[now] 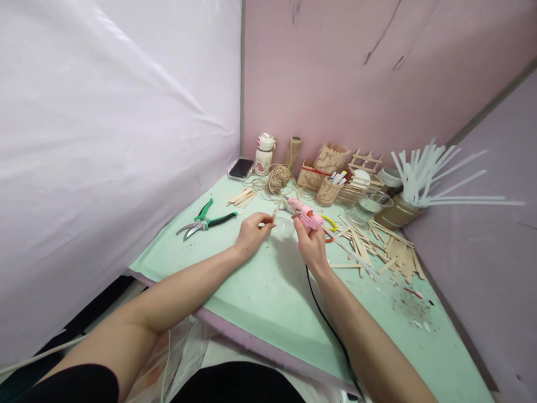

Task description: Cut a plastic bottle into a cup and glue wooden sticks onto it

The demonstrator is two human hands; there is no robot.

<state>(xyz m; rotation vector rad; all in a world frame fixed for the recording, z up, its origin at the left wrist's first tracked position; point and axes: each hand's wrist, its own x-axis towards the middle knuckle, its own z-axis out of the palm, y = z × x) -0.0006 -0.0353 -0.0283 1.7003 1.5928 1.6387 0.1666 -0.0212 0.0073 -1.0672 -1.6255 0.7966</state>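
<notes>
My right hand (312,244) is wrapped round a pink hot glue gun (305,212), its nozzle pointing to the upper left. A long clear glue stick (350,252) trails from the gun's back end, and a black cord (322,313) hangs below it. In my left hand (254,234) the fingers pinch a small wooden piece (274,214), close to the nozzle. Whether nozzle and wood touch, I cannot tell. Just under and between the hands stands a clear shallow dish (282,228). Yellow-handled and red-handled scissors (330,224) lie partly hidden behind the gun.
Green-and-black pruning shears (204,222) lie at the left. A twine ball (279,178), a bottle (264,154) and a phone (241,167) stand at the back. Loose craft sticks (361,246) cover the right side, near a holder of glue sticks (428,173).
</notes>
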